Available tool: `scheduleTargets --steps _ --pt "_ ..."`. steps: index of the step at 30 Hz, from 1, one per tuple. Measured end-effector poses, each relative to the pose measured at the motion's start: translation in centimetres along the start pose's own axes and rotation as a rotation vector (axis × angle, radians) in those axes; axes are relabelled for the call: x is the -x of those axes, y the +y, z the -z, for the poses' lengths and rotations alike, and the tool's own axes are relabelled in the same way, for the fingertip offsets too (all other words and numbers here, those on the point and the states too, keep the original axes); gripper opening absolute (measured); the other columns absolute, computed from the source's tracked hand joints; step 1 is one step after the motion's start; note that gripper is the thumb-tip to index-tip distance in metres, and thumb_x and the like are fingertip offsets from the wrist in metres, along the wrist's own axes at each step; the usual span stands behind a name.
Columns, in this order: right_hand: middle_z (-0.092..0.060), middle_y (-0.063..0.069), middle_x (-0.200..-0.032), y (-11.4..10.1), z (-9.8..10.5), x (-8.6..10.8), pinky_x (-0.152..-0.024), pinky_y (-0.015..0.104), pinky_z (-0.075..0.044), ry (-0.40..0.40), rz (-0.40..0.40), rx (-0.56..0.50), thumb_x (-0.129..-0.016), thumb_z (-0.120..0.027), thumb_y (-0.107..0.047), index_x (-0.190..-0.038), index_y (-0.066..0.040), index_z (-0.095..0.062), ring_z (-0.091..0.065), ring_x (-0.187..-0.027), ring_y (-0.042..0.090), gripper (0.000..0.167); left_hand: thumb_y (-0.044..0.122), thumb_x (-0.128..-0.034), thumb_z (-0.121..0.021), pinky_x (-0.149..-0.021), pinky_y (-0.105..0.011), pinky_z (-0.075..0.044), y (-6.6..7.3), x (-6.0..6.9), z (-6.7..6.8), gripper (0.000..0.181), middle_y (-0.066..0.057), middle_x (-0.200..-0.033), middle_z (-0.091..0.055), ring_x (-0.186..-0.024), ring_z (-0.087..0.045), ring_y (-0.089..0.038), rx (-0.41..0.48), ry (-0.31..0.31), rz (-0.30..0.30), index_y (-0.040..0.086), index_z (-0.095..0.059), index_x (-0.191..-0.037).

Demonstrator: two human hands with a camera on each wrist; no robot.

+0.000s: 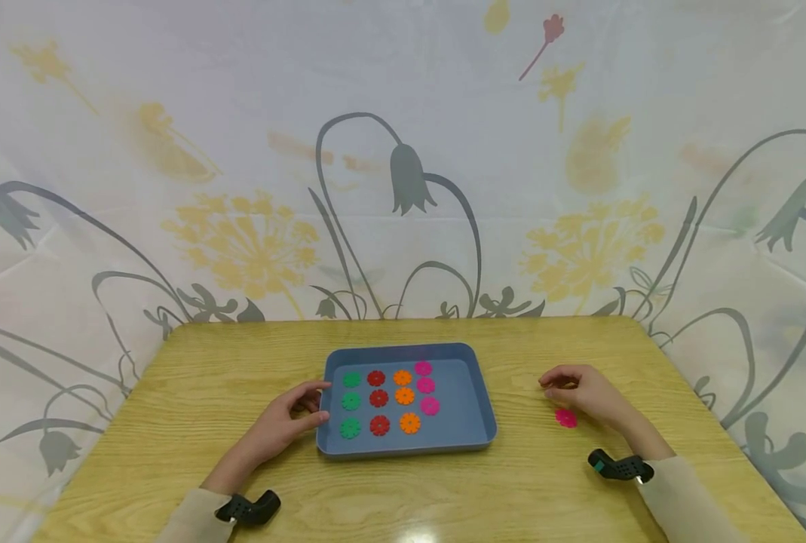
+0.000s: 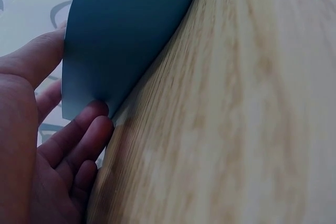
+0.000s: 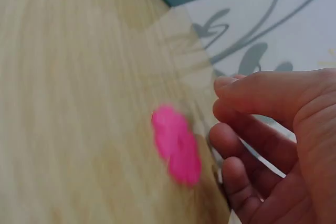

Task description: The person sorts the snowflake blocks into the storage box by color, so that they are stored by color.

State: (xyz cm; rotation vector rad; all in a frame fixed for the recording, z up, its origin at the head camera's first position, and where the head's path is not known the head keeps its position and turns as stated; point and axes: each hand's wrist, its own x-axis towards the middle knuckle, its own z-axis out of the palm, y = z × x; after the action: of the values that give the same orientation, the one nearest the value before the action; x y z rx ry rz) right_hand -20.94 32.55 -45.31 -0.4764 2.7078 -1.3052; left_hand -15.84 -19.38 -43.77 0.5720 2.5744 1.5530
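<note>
A blue-grey tray point(image 1: 467, 445) lies on the table with flower-shaped discs in columns: three green discs point(image 1: 351, 401), three red discs point(image 1: 378, 398), three orange discs point(image 1: 405, 396) and three pink discs point(image 1: 426, 385). At its left side, my left hand point(image 1: 283, 422) holds the rim, thumb and fingers bent about the wall point(image 2: 126, 35). My right hand point(image 1: 589, 392) is to the right of the tray, fingers loosely curled, nothing visible in them. Close by its fingers is another pink disc point(image 1: 565, 418), blurred in the right wrist view point(image 3: 177, 145); whether it lies flat cannot be told.
The wooden table point(image 1: 403, 490) reaches back to a pale cloth point(image 1: 403, 249) printed with grey and yellow flowers. Each wrist wears a black band, the left band point(image 1: 248, 509) and the right band point(image 1: 620, 466).
</note>
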Motion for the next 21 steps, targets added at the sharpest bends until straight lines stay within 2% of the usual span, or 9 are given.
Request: scheduleTargets --steps 7,11,21 --pt "-0.064 0.009 -0.096 1.5 0.8 2.4 -0.064 0.026 -0.047 0.032 -0.005 -0.039 -0.084 -0.070 -0.015 -0.103 -0.003 -0.067 -0.058 -0.079 0.014 0.023 0.016 -0.0875 -0.067 -0.078 -0.031 -0.044 0.0 -0.1 -0.2 0.047 -0.017 -0.106 -0.057 -0.088 -0.055 -0.024 -0.016 0.006 -0.017 0.000 -0.051 -0.130" --pt "-0.062 0.011 -0.096 1.6 0.7 2.7 -0.067 0.025 -0.046 0.002 -0.012 -0.067 -0.083 -0.071 -0.015 -0.106 -0.002 -0.066 -0.056 -0.079 0.014 0.027 0.016 -0.0879 -0.066 -0.079 -0.031 -0.044 -0.2 0.0 -0.2 0.048 -0.018 -0.106 -0.056 -0.089 -0.055 -0.024 -0.012 0.002 -0.021 0.000 -0.051 -0.130" --pt "-0.059 0.012 -0.104 1.2 0.7 2.5 -0.073 0.025 -0.044 -0.040 -0.026 -0.048 -0.080 -0.074 -0.019 -0.109 -0.003 -0.066 -0.053 -0.085 0.014 0.034 0.015 -0.0880 -0.066 -0.078 -0.030 -0.044 -0.4 0.1 -0.3 0.047 -0.018 -0.106 -0.057 -0.088 -0.055 -0.022 -0.007 0.015 -0.031 0.001 -0.051 -0.130"
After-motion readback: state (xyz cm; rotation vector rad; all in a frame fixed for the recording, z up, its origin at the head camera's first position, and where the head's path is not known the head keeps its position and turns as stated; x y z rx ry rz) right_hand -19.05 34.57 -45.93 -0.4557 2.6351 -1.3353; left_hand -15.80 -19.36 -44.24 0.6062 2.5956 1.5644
